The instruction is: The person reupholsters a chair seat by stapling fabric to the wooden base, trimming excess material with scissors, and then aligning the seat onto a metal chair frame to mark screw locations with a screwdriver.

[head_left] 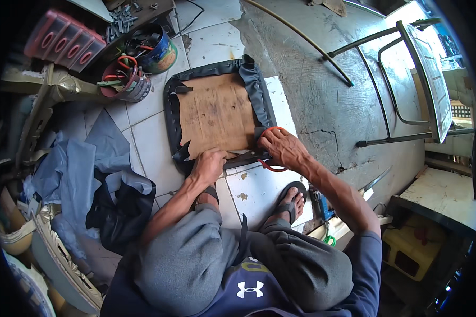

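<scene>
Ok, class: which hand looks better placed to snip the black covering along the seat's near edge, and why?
Probably the right hand: it holds the red-handled scissors at the near edge of the brown board, by the black covering. The left hand, with no tool visible, seems suited to steadying.

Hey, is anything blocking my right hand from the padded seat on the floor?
Nothing visible blocks it: your right hand is at the near right corner of the padded seat, with the red-handled scissors in its grip. Your left hand is at the near edge, farther left.
</scene>
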A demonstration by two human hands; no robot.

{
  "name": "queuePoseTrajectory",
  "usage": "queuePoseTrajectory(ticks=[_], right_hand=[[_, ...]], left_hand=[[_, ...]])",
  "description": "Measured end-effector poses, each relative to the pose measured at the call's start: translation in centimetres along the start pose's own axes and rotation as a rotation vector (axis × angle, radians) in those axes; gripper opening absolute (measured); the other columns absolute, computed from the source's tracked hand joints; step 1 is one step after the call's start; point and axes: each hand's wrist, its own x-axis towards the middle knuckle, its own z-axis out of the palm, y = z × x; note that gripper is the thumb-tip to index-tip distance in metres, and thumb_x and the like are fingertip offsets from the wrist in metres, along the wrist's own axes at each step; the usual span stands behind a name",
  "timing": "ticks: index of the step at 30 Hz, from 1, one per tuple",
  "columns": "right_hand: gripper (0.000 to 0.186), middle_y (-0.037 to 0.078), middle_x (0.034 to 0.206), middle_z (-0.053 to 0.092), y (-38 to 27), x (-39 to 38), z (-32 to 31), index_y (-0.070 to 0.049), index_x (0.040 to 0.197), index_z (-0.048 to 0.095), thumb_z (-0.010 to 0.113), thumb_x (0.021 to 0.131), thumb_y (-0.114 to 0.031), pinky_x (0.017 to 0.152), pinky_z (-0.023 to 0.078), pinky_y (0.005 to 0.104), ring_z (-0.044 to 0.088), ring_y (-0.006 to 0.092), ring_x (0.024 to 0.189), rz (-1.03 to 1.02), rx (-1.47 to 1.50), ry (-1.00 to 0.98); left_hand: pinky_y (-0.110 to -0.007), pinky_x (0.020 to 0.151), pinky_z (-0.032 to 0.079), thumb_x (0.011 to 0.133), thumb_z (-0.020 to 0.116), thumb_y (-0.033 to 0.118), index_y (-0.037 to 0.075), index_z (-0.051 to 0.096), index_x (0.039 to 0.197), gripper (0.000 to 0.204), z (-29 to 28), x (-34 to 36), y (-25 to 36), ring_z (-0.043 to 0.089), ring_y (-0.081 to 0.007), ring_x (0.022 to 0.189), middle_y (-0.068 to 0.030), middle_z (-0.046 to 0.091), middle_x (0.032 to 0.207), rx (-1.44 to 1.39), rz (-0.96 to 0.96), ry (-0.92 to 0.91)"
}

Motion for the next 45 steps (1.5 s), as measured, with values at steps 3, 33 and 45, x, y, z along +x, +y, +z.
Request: queuePoseTrajectory(ticks=[3,33,45], right_hand=[[0.022,0.012,0.107,0.06,0.0,2.3,0.7,-0.007,0.108,0.055,0.057,0.094,-0.024,0.092,0.053,0.0407,0.063,0.0301,0.107,-0.133,0.027,-0.111],[0.032,0.012,0.121,0.064,-8.6,3.0,7.3,-0.007,0.117,0.061,0.061,0.09,-0.024,0.087,0.055,0.0396,0.065,0.0277,0.11,0.035,0.112,-0.236],[0.031,0.009,0.108,0.063,-9.7,0.2,4.4,-0.009,0.118,0.058,0.062,0.091,-0.023,0.092,0.052,0.0421,0.062,0.0275,0.109,0.067,0.231,0.139]], left_hand=[[-0.043,0.081,0.055,0.082,0.069,0.003,0.002,0.075,0.094,0.013,-0.3,-0.2,-1.4,0.069,-0.038,0.089,-0.0185,0.07,0.092,0.067,-0.037,-0.025],[-0.039,0.073,0.055,0.087,0.069,0.007,-0.001,0.072,0.096,0.012,0.2,-1.0,3.8,0.071,-0.0318,0.084,-0.0154,0.072,0.092,-0.335,0.003,0.285],[-0.043,0.1,0.046,0.076,0.075,0.004,0.006,0.068,0.113,0.038,-9.2,-3.2,-4.1,0.053,-0.0352,0.117,-0.0121,0.059,0.12,0.223,0.194,-0.3]])
